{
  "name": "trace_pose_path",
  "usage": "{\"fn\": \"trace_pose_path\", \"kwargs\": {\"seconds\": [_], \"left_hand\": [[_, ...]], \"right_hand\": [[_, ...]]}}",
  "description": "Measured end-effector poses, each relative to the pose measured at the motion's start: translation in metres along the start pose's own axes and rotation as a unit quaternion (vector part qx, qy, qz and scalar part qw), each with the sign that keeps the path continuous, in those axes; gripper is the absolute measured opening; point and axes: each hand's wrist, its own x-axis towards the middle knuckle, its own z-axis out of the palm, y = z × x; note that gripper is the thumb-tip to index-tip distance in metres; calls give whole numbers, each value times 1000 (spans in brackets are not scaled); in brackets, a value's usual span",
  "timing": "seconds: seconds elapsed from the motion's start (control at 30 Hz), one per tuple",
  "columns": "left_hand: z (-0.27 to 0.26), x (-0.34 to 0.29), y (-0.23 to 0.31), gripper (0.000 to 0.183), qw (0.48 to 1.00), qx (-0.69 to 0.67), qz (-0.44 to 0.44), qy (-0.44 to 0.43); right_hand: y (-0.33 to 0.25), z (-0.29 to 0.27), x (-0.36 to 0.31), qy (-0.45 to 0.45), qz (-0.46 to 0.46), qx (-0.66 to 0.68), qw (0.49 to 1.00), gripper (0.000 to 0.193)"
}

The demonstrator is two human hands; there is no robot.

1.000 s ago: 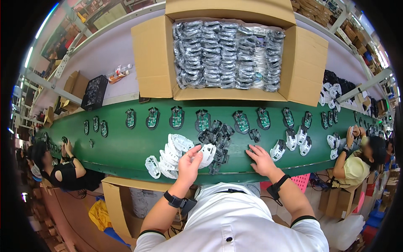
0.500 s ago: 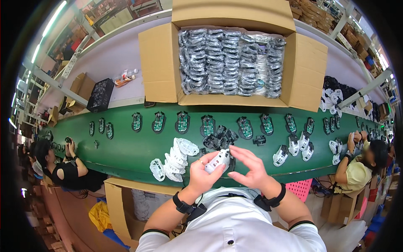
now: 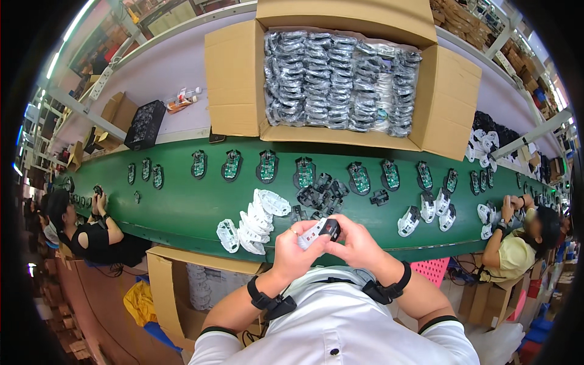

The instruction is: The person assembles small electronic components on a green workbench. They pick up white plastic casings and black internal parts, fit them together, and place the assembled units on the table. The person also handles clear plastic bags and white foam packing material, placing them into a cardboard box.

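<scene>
Just above the belt's near edge, my left hand (image 3: 292,254) is closed around a white mouse shell (image 3: 308,236). A black plastic mouse part (image 3: 330,227) sits against the shell's right end, and the fingers of my right hand (image 3: 360,244) press around it. How firmly the two pieces are joined I cannot tell. Beyond my hands lies a heap of loose black plastic parts (image 3: 321,194). To the left, a stack of white mouse shells (image 3: 255,224) rests on the belt.
Mouse bases with green circuit boards (image 3: 267,165) line the green belt (image 3: 182,213). White shells with black parts (image 3: 427,208) lie to the right. A cardboard box (image 3: 234,79) of wrapped items stands behind. Co-workers sit at left (image 3: 91,237) and right (image 3: 517,243).
My right hand's spread fingers have closed onto the black part at the shell's end. The shell has tilted, so the black part now shows. The whole view has shifted slightly.
</scene>
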Motion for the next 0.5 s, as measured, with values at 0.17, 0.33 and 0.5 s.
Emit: {"fn": "trace_pose_path", "kwargs": {"seconds": [0.17,0.33,0.5], "left_hand": [[-8,7,3,24,983,164,82,-26],[0,6,-15,24,998,26,-53,-12],[13,27,-40,30,989,98,-111,-14]], "right_hand": [[26,8,-13,31,-84,84,992,49],[43,0,-27,-21,24,195,980,25],[55,-3,-16,32,93,201,975,20]]}}
